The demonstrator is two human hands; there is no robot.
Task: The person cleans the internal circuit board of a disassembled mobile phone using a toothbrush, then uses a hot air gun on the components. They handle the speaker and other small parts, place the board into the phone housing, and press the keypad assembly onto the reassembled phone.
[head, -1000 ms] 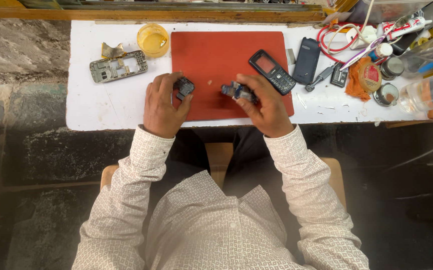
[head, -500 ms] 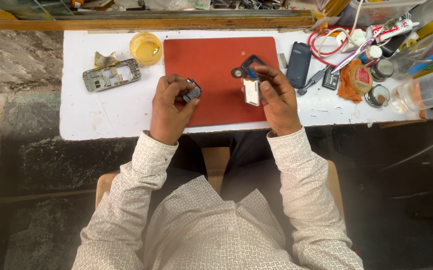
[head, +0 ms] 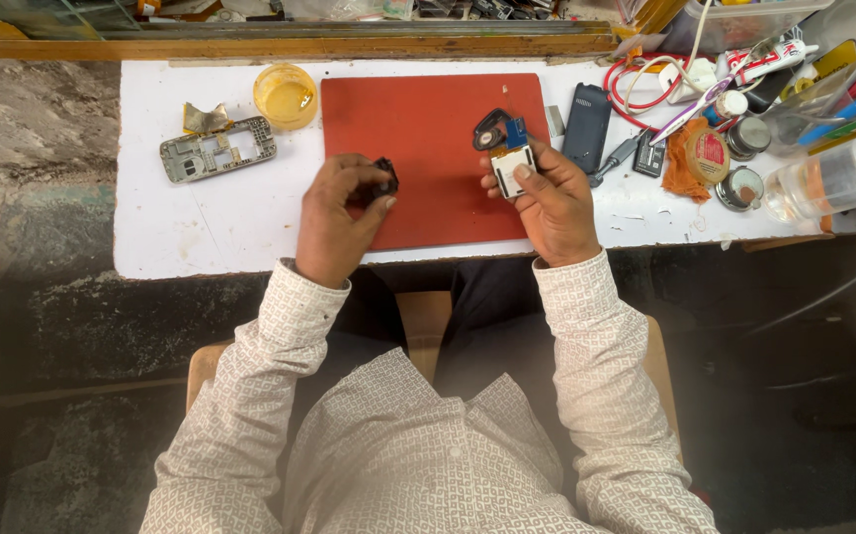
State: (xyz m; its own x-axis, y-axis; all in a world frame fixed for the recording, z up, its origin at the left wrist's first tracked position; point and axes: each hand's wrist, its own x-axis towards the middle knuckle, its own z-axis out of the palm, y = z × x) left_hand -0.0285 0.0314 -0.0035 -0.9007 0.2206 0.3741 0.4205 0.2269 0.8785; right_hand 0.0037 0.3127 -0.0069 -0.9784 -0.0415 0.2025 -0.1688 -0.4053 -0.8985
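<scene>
- Two parts are held above the red mat [head: 418,129]: a small circuit board [head: 510,158] with a white panel and blue end in the right hand [head: 547,198], and a small dark piece [head: 385,180] in the left hand [head: 334,222].
- Since a second ago, the board has been lifted off the mat level and turned face-up toward the camera; the dark phone seen lying on the mat earlier is no longer lying there. Judged: the disassembled part is now being inspected, not worked on flat.
- Board long axis runs roughly away from the body, tilted slightly left; blue end points toward the far table edge.
- Right fingers are closed narrowly around the board's lower half, thumb on its face.
- Left fingertips are pinched tight on the dark piece, which has stayed over the mat's left part.
- A black loop-shaped part [head: 490,127] is seen touching the board's top; whether attached cannot be told.
- Beside the mat: a dark phone back [head: 586,124] to the right, a bare phone frame [head: 217,150] and a yellow dish [head: 286,95] to the left, all on the white table [head: 181,227].
</scene>
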